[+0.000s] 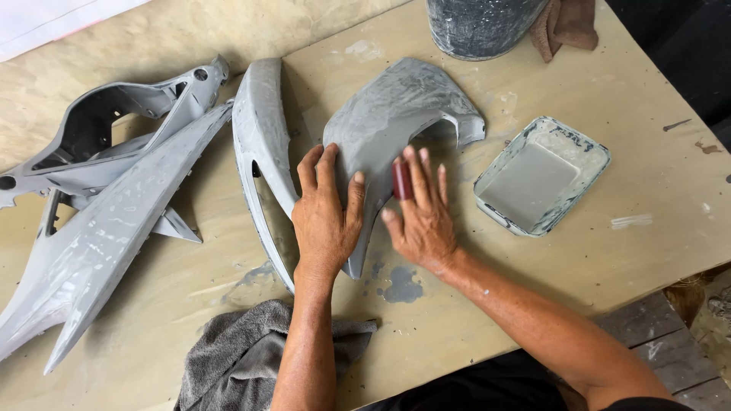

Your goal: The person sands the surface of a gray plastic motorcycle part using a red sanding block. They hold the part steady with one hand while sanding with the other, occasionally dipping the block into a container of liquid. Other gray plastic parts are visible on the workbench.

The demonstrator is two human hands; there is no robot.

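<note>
At the bench (609, 91), its tan top spattered with grey, you work amid primed fairing panels: a long pointed panel (114, 236) and an open frame piece (114, 122) lie toward the left edge, a narrow curved strip (259, 144) beside them.

At the middle sits the curved grey panel (396, 106), wet with slurry. It rests on thin edges only, so hard pressure could rock it or send it skidding across the damp top.

A shallow tray (541, 175) of grey water stands just right of your working hand, where a wide stroke could knock it. A grey rag (236, 358) hangs at the near edge.

Your left hand (326, 217) lies flat, fingers together, pinning the panel. Your right hand (420, 217), fingers extended, presses a small dark-red sanding block (401, 181) against the panel's lower rim.
</note>
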